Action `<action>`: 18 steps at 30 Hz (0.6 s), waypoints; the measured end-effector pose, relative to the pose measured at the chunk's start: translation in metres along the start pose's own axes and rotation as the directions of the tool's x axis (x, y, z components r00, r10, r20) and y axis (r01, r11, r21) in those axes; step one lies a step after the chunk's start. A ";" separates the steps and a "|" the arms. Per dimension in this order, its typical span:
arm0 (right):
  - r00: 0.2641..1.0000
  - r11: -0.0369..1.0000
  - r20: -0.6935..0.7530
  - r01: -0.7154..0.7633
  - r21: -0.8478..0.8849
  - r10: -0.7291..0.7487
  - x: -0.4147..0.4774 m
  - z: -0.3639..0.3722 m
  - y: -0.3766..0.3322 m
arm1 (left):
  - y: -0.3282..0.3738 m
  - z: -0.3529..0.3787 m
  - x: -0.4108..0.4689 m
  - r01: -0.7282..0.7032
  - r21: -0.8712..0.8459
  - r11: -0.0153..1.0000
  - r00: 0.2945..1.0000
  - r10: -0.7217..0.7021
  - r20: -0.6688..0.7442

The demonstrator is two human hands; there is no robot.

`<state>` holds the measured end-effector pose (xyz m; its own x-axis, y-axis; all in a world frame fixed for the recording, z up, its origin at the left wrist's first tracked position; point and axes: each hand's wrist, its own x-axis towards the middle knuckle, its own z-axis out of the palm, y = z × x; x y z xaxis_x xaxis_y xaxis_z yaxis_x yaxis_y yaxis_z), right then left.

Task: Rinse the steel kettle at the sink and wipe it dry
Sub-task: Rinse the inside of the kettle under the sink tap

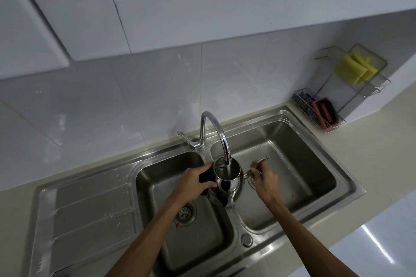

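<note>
The steel kettle (228, 181) is held upright over the divider of the double steel sink (310, 141), its open mouth right under the curved tap spout (221, 135). Water runs from the spout into it. My left hand (193, 181) presses a dark cloth (206, 176) against the kettle's left side. My right hand (264, 181) grips the kettle's steel handle (258, 163) on the right. No lid shows on the kettle.
The tap lever (186, 138) sits left of the spout base. A wire rack (351, 87) at the back right holds yellow sponges (355, 68) and a red-and-black scrubber (324, 112). A wet drainboard (90, 209) lies left of the basins. Wall cabinets hang overhead.
</note>
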<state>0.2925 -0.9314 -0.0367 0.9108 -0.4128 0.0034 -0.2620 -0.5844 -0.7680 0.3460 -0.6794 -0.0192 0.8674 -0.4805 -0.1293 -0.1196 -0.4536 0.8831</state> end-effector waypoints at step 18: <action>0.999 0.999 0.022 -0.040 0.018 0.039 -0.004 0.006 0.006 | -0.015 0.008 0.001 -0.003 0.039 0.999 1.000 0.003 0.009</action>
<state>0.2890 -0.9290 -0.0450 0.9066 -0.4199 -0.0408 -0.2922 -0.5552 -0.7787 0.3454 -0.6789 -0.0361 0.8625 -0.4887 -0.1312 -0.1411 -0.4812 0.8652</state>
